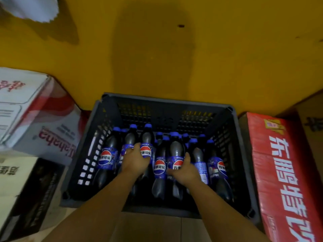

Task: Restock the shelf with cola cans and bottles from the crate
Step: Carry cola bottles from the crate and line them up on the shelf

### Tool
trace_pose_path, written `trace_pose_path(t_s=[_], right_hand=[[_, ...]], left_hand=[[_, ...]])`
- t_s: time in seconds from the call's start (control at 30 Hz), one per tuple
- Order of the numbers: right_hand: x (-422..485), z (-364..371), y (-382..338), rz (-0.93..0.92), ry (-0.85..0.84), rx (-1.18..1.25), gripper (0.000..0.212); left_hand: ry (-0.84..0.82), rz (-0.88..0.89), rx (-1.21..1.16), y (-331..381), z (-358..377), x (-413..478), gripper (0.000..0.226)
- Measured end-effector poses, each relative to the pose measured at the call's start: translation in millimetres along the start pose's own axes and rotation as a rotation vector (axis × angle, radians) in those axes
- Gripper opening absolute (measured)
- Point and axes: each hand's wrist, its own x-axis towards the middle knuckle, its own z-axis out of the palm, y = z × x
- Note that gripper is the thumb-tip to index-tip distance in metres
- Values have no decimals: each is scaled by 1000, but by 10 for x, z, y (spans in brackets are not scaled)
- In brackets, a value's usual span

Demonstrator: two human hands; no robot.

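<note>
Dim, warm lighting is prevailing. A broad soft shadow is falling on the yellow wall above the crate. Wide-angle distortion is bending the boxes at the edges; the picture is showing overall blur.

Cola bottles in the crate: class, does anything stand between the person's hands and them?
Nothing visible does. The crate is open on top. The left hand grips one cola bottle, and the right hand grips a second bottle. The shelf is out of view.
</note>
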Motion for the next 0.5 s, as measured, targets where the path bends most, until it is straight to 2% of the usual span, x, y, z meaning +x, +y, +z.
trace_pose_path(t_s=[0.13, 0.27, 0.4, 0.5], right_hand=[[57, 145, 11, -34, 63, -62, 124], [25, 173, 58, -55, 72, -65, 129], [16, 176, 128, -100, 80, 17, 128], [28, 152, 147, -125, 178, 58, 119]], left_hand=[[-87, -19, 131, 11, 213, 181, 83], [-66, -7, 277, 57, 364, 198, 102], [-29, 46, 486, 43, 393, 192, 98], [-9, 104, 510, 0, 390, 198, 97]])
